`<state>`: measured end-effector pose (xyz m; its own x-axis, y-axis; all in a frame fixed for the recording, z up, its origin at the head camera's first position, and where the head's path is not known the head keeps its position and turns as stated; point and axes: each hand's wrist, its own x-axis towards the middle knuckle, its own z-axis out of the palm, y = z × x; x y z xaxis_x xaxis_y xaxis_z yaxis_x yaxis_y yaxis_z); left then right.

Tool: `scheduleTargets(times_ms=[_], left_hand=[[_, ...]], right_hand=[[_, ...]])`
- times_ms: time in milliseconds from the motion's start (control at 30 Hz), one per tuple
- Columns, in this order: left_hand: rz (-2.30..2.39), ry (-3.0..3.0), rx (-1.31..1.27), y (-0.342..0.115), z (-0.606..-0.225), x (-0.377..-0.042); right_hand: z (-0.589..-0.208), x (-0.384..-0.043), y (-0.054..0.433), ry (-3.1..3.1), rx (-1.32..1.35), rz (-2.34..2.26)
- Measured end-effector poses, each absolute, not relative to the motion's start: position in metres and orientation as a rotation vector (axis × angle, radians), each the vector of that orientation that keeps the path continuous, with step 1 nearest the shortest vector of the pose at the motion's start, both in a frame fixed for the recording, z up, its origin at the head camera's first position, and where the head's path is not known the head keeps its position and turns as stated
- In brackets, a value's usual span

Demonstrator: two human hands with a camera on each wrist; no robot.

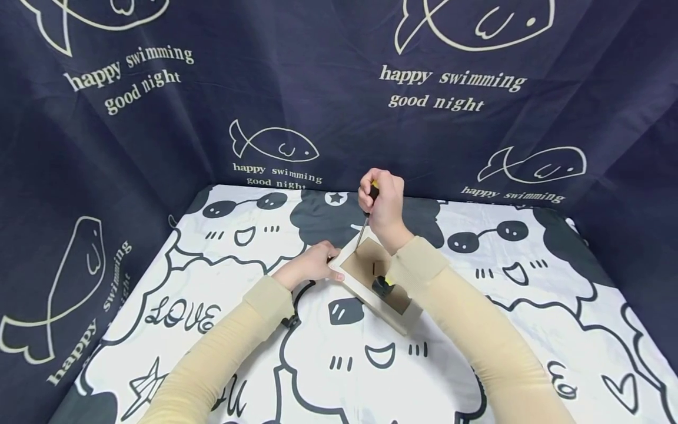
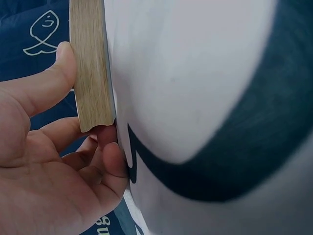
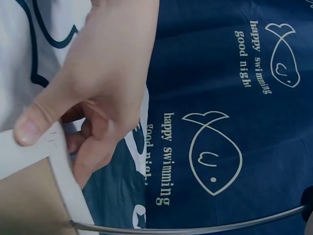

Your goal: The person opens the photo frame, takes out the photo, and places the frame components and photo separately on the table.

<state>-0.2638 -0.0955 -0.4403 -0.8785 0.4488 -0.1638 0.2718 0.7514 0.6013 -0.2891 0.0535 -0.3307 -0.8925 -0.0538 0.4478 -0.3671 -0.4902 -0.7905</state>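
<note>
While a navy fish-print curtain point(image 1: 328, 70) is hanging beyond both hands, a cloud-print sheet point(image 1: 318, 377) is lying under them, carrying the work. Picture frame point(image 1: 365, 294) (probably back side up) is resting on the sheet, one corner at the left hand point(image 1: 315, 264), its length running off below the right hand point(image 1: 385, 203) toward that forearm. Step in hand, my read: working at the backing along the corner end. Next move is calling for a steady frame and a controlled tip, since a slip could be heading for the left thumb. Container-wise, the frame is acting as a shallow tray, holding a brown backing panel point(image 1: 360, 266) inside its white border; anything under the panel isn't showing. Hands are sitting apart. Left is clamping the frame near its corner, thumb on the border, other fingers tucked along the outside. Right, higher up, is wrapping the handle of a screwdriver-like tool point(image 1: 364, 227), shaft slanting down, tip apparently touching where panel and border are meeting. Black-and-yellow piece point(image 1: 382, 286) is showing on the panel below the right hand; can't tell what it is. Dark slit-like mark point(image 1: 374, 269) is showing just beyond that. Tiny staple-like marks point(image 3: 52, 140) are showing beside the left thumb.
</note>
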Motion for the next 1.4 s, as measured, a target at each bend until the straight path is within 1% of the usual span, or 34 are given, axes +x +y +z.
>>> scheduleTargets(times_ms=[167,400,467,700,967,1100,1267,1400], left_hand=[[0.839,2.653,0.569,-0.096,-0.441,-0.264],[0.849,2.647,0.582,-0.096,-0.439,-0.264],[0.853,2.646,0.577,-0.096,-0.439,-0.264],[0.873,2.638,0.519,-0.094,-0.442,-0.263],[0.872,2.64,0.522,-0.095,-0.443,-0.263],[0.864,2.645,0.55,-0.095,-0.441,-0.264],[0.85,2.65,0.559,-0.096,-0.44,-0.264],[0.826,2.653,0.567,-0.095,-0.44,-0.264]], right_hand=[[-0.327,-0.291,0.048,-1.626,0.656,2.419],[-0.326,-0.286,0.044,-1.815,0.859,2.31],[-0.326,-0.284,0.046,-1.799,0.854,2.315],[-0.332,-0.278,0.07,-1.485,0.691,2.513],[-0.344,-0.278,0.093,-1.259,0.642,2.531],[-0.346,-0.278,0.091,-1.229,0.675,2.526],[-0.346,-0.279,0.08,-1.336,0.76,2.465],[-0.343,-0.283,0.071,-1.377,0.723,2.462]])
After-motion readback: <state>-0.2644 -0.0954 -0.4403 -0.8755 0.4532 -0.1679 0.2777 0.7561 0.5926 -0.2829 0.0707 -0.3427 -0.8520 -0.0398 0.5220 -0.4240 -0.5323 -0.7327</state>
